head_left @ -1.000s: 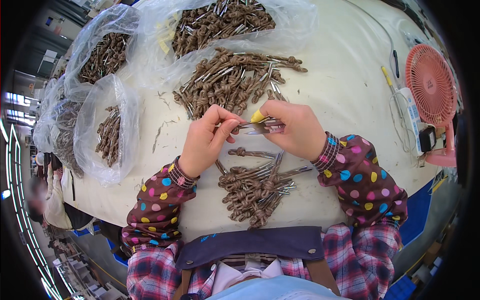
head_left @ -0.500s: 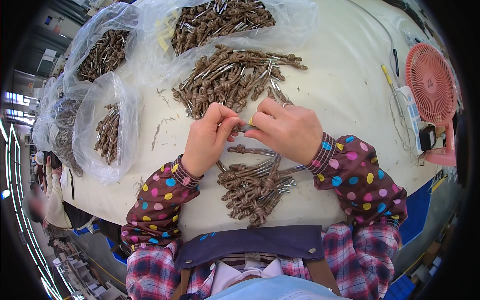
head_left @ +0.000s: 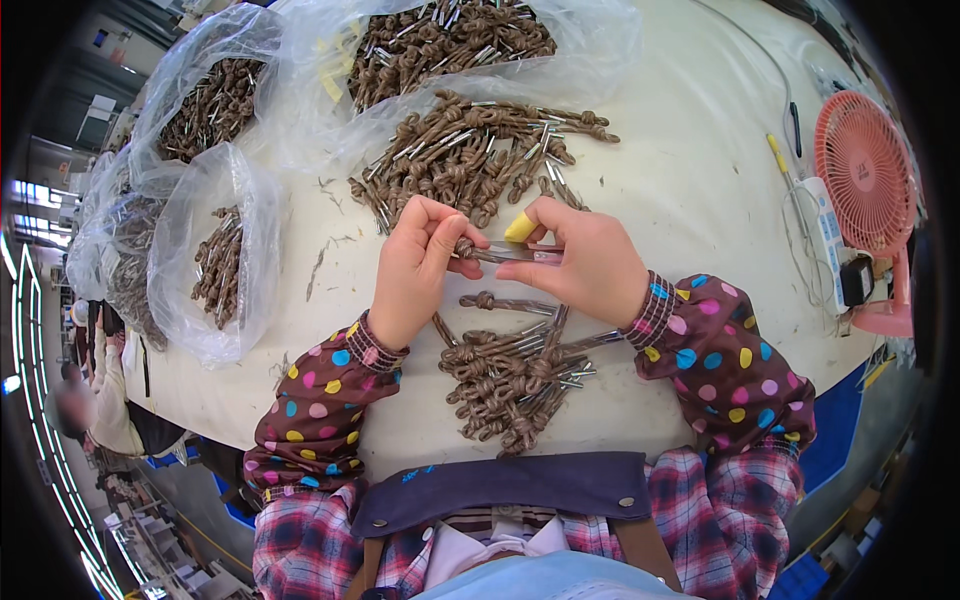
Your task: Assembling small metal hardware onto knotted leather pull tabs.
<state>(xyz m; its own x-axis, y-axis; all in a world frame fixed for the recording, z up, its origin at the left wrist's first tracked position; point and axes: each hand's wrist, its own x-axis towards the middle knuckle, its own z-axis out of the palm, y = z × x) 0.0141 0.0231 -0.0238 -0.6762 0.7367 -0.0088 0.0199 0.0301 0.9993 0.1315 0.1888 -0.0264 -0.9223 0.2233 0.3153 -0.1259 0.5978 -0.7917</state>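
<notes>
The fingers of the left hand (head_left: 412, 262) pinch a knotted brown cord (head_left: 464, 249) above the counter (head_left: 690, 190), its long axis running rightward toward the right hand (head_left: 597, 264), whose fingers grip a metal-bladed tool (head_left: 513, 251); whether they touch the cord, I cannot tell.

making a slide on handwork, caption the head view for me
Left hand pinching a knotted brown cord, right hand holding a small metal tool close to it, near piled cords.
</notes>
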